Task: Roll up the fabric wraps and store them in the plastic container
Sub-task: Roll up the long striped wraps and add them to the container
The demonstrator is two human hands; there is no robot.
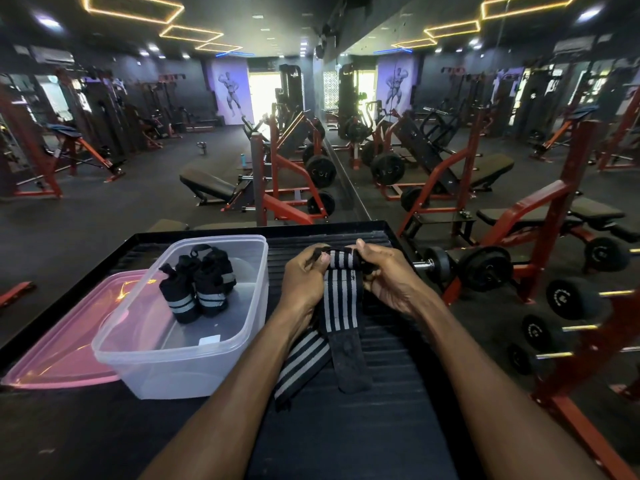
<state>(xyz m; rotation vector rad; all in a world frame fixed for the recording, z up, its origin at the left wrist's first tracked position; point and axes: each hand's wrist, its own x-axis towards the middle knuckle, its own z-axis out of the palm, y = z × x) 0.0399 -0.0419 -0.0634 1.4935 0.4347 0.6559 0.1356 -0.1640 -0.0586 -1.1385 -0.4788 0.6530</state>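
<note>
A black fabric wrap with grey stripes [341, 303] hangs from both my hands over the black ribbed table [381, 410]. My left hand [303, 278] and my right hand [388, 271] pinch its top end, which is curled into a small roll. Its black tail end rests on the table. A second striped wrap [301, 365] lies flat under my left wrist. The clear plastic container [138, 358] stands to the left, open, with three rolled wraps [199, 284] upright inside.
A pink lid [62, 348] lies left of the container, partly beneath it. A rack of dumbbells [568, 299] stands close on the right of the table. Benches and red weight machines fill the room beyond the table's far edge.
</note>
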